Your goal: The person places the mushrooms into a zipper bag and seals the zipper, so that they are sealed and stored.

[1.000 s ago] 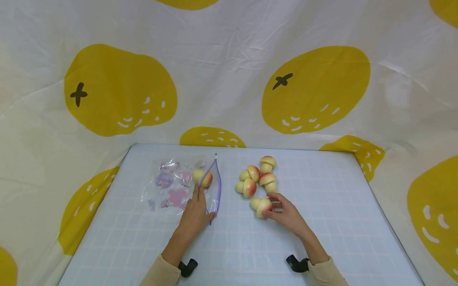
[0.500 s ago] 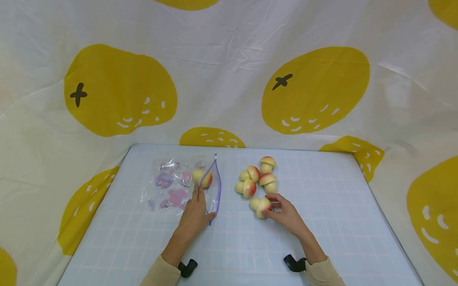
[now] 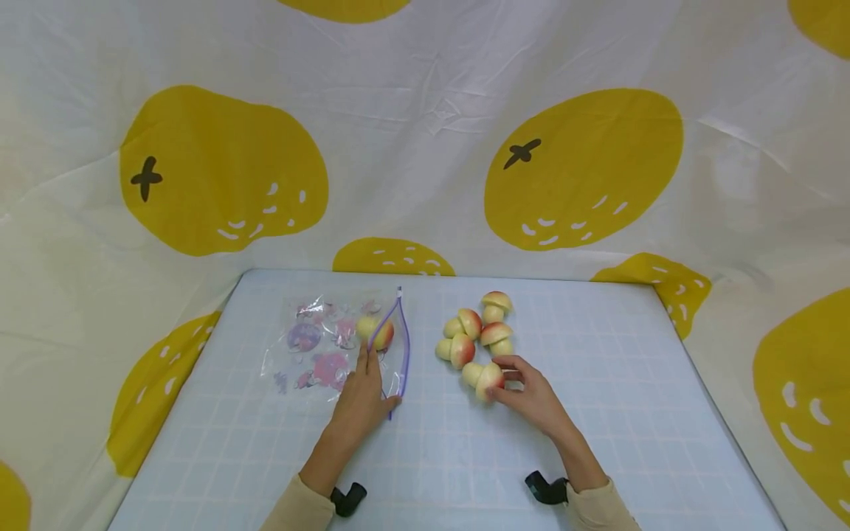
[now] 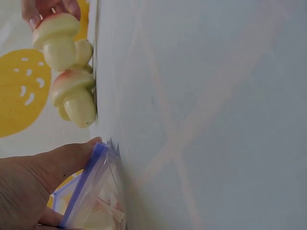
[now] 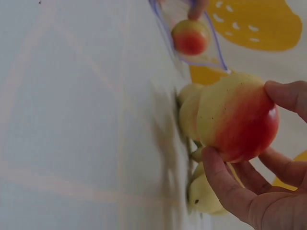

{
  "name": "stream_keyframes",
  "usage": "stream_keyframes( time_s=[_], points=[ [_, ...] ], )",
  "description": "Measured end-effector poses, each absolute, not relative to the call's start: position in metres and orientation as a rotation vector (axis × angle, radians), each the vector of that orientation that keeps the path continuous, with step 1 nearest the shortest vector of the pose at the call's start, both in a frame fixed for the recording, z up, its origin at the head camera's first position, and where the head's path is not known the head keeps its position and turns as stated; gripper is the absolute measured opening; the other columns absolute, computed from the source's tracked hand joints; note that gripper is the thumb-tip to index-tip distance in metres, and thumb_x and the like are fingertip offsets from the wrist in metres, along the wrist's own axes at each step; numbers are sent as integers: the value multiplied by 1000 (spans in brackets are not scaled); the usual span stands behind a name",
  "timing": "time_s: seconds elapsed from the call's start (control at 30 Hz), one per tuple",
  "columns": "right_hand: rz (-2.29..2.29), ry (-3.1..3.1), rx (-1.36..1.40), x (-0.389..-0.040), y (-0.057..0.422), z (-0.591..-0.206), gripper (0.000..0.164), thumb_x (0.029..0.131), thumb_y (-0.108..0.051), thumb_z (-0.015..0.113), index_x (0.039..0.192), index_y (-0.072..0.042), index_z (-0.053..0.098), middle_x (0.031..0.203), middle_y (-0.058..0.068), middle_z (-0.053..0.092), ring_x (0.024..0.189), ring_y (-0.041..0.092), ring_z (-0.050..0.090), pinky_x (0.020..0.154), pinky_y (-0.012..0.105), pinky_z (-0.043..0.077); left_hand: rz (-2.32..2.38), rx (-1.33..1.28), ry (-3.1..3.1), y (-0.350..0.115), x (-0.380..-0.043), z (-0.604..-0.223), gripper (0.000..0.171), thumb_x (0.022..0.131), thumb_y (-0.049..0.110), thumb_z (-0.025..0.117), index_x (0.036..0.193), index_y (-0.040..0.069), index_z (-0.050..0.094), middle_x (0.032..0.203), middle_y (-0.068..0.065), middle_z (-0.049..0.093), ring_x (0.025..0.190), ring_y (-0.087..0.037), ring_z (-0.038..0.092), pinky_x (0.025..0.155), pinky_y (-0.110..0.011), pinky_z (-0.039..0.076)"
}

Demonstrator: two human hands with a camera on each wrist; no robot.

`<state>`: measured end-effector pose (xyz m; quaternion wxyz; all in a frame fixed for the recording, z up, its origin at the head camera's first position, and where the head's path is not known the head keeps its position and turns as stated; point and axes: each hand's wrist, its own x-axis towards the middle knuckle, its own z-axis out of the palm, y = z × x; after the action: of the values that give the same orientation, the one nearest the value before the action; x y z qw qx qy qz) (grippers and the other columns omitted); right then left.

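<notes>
My right hand pinches a toy mushroom with a cream stem and red-blushed cap. In the right wrist view, that mushroom is held between thumb and fingertips, slightly above the table. A clear zip bag with pink and purple prints lies on the left, its purple-edged mouth spread towards the right. Straight fingers of my left hand rest at the bag's mouth, the thumb against its near end. Inside the bag, just past those fingertips, lies another mushroom.
Several more toy mushrooms stand grouped behind the held one, some touching. The table has a pale checked cover. A fruit-printed cloth hangs behind and at both sides. Small black wrist cameras sit below the hands.
My right hand has raised the pinched mushroom slightly and shifted it a little away from me, towards the group. The left hand and the bag stay as they were.
</notes>
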<state>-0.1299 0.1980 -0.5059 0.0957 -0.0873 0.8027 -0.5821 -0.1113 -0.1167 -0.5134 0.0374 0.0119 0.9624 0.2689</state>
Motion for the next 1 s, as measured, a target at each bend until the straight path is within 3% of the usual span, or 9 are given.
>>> stream_keyframes(
  time_s=[0.3, 0.67, 0.9, 1.0],
  points=[
    [-1802, 2364, -363, -134, 189, -493, 55, 85, -7, 80, 134, -2, 55, 135, 15, 57, 117, 37, 56, 81, 31, 55, 827, 33, 2949, -116, -111, -514, 105, 81, 27, 86, 152, -13, 20, 162, -28, 9, 121, -56, 49, 97, -58, 46],
    [-1886, 2349, -540, -151, 147, -478, 55, 82, -1, 81, 131, 3, 57, 129, 18, 57, 109, 38, 58, 84, 34, 56, 817, 11, 2948, -116, -111, -513, 106, 81, 27, 86, 153, -13, 20, 162, -28, 10, 121, -56, 49, 97, -59, 45],
    [-1881, 2323, -570, -160, 110, -467, 55, 82, 8, 77, 131, 13, 51, 129, 29, 54, 107, 44, 60, 87, 49, 55, 821, 5, 2944, -115, -111, -512, 105, 80, 27, 86, 152, -13, 21, 163, -27, 9, 121, -56, 49, 97, -59, 45],
    [-1905, 2346, -563, -168, 96, -476, 56, 80, 6, 80, 130, 12, 54, 128, 27, 56, 108, 44, 60, 87, 51, 54, 824, 5, 2946, -115, -111, -512, 104, 80, 26, 86, 152, -13, 22, 163, -26, 9, 121, -55, 49, 97, -58, 46]
  ],
)
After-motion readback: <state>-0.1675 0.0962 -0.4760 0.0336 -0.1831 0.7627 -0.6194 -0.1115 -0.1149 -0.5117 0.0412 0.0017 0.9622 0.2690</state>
